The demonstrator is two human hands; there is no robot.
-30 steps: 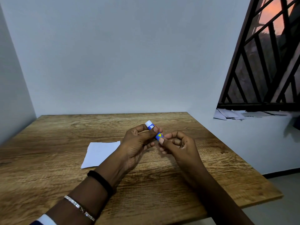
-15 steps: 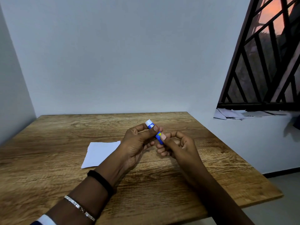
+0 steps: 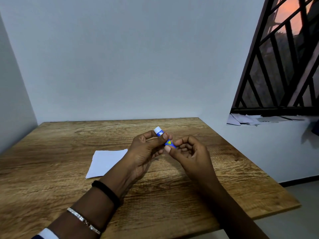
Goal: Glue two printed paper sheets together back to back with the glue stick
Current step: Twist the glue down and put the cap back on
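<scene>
The glue stick (image 3: 169, 142) is a short blue tube with a white end and a yellow mark on its label. It is held above the table (image 3: 51, 178), tilted with the white end up and away, the left hand (image 3: 146, 152) gripping its middle and the right hand (image 3: 191, 154) pinching its lower end. The paper (image 3: 107, 161) lies flat on the table just left of the hands, its white face up and its right edge hidden by the left wrist; one sheet or two, I cannot tell.

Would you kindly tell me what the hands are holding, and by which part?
The glue stick: the left hand grips its middle, below the white end; the right hand pinches its lower blue end.
</scene>
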